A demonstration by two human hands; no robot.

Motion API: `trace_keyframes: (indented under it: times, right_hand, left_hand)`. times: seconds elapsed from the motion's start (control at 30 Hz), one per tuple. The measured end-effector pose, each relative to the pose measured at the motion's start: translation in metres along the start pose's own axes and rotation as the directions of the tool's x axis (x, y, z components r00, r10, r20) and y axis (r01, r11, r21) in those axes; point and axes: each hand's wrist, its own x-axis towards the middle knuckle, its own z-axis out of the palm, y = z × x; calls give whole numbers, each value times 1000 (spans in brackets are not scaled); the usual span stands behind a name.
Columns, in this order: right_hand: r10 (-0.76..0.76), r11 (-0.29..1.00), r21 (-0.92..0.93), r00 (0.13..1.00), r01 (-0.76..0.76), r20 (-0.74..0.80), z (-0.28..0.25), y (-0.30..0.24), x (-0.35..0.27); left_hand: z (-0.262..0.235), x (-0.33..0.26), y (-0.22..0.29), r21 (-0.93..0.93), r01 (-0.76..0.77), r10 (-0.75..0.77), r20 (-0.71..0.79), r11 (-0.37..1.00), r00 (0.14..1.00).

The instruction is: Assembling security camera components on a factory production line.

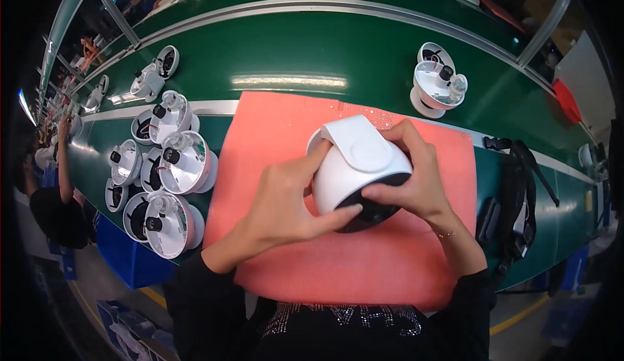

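Note:
Between my two hands is a round white camera housing with a black face, held tilted above a pink foam mat. A white bracket with a round disc curves over its top. My left hand grips the left side, its thumb on the black part near the bottom. On the right side, my right hand wraps round the shell with its thumb pressing the black face. The fingertips behind the housing are partly hidden.
Several opened white camera housings with wires and lenses crowd the bench on the left. Another opened housing sits on the green conveyor at the far right. A black strap lies right of the mat. A co-worker's arm shows at far left.

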Motion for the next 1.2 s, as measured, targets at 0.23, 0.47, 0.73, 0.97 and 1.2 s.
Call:
trace_keyframes:
  times: [0.23,0.47,0.73,0.97,1.2]
  right_hand:
    - [164,919,358,986,-164,31,-21,13,36]
    - [26,947,320,991,17,-130,-10,3,34]
    - [195,966,228,918,-120,-345,-5,53,51]
    - [451,373,879,886,-296,107,-57,68,49]
    - [833,38,966,526,256,-172,-82,108,41]
  left_hand:
    - [-6,54,-61,-683,-12,-6,-23,731,1000]
    - [3,73,-95,-829,-191,78,-177,526,981]
    - [43,123,-68,-949,181,-270,110,256,957]
    - [46,157,-88,-944,315,-325,269,100,907]
    - [41,177,-110,-912,297,-558,95,283,824]
